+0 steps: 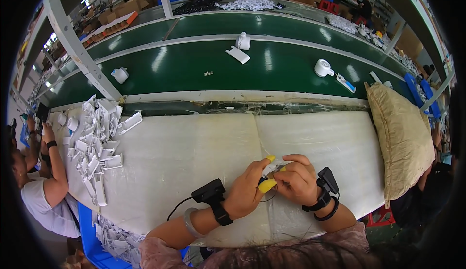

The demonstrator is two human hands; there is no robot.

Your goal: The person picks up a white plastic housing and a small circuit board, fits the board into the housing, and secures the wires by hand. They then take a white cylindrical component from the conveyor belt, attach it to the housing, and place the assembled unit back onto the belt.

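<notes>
**Two Hands, One Small White Part**

The left hand (245, 189) and right hand (297, 180) pinch a small white part (274, 166) between their fingers, maybe so it won't wobble. Yellow covers (267, 186) probably guard the skin. Left of the fingers, down low, a blue bin (86, 228) holds white pieces (116, 242). Right of them, a tan sack (400, 135) hides its insides.

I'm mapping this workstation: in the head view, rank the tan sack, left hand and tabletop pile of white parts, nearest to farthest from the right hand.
1. Left hand: just left of the right hand.
2. Tan sack: right end of the table.
3. Pile of white parts: table's left end.
</notes>
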